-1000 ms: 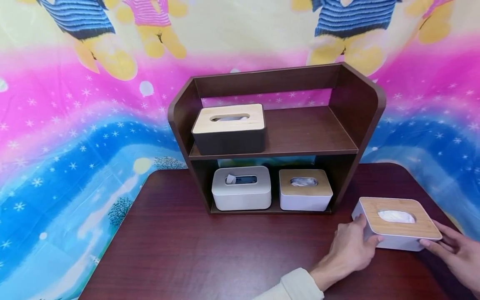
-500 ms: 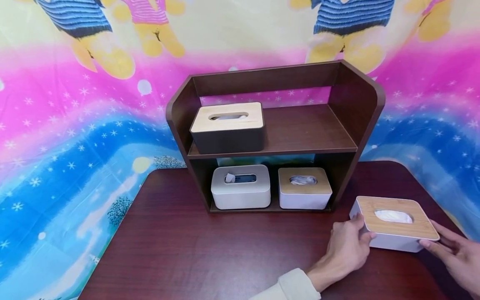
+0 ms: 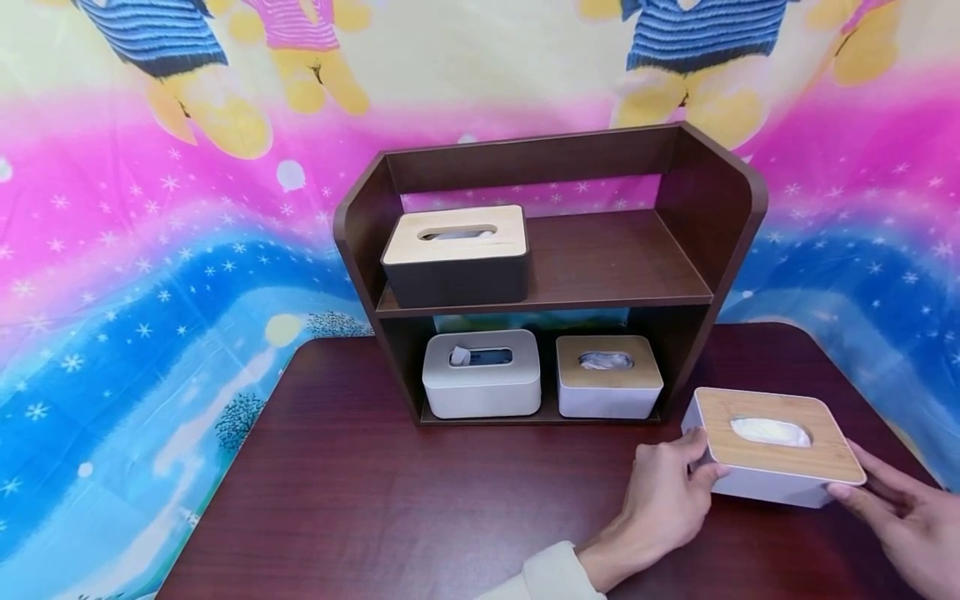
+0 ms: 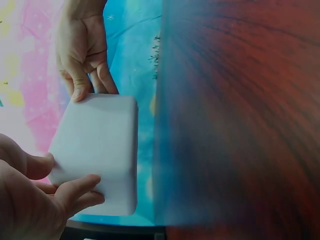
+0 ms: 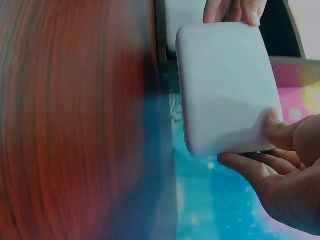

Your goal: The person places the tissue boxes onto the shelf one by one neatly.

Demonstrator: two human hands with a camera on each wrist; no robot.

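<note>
A white tissue box [image 3: 776, 450] with a light wooden lid and a white tissue in its oval slot is over the right part of the table, to the right of the shelf. My left hand [image 3: 660, 500] holds its left end, thumb at the front face. At the other end my right hand [image 3: 903, 512] grips the right side, thumb near the front corner. Both wrist views show the white box [image 4: 97, 145] between the two hands, the right hand [image 5: 295, 165] near one corner. The box appears slightly raised off the tabletop; its underside is hard to judge.
A dark brown two-tier shelf [image 3: 720, 217] stands at the table's back. Its upper tier bears a black tissue box [image 3: 457, 283] at left. Below stand a grey-white tissue box [image 3: 482, 398] and a smaller wood-lidded tissue box [image 3: 609, 402]. A patterned curtain [image 3: 150, 292] hangs behind.
Both hands have moved left with the wood-lidded white tissue box, bringing it closer to the shelf's right side. The boxes on the shelf have stayed in place.
</note>
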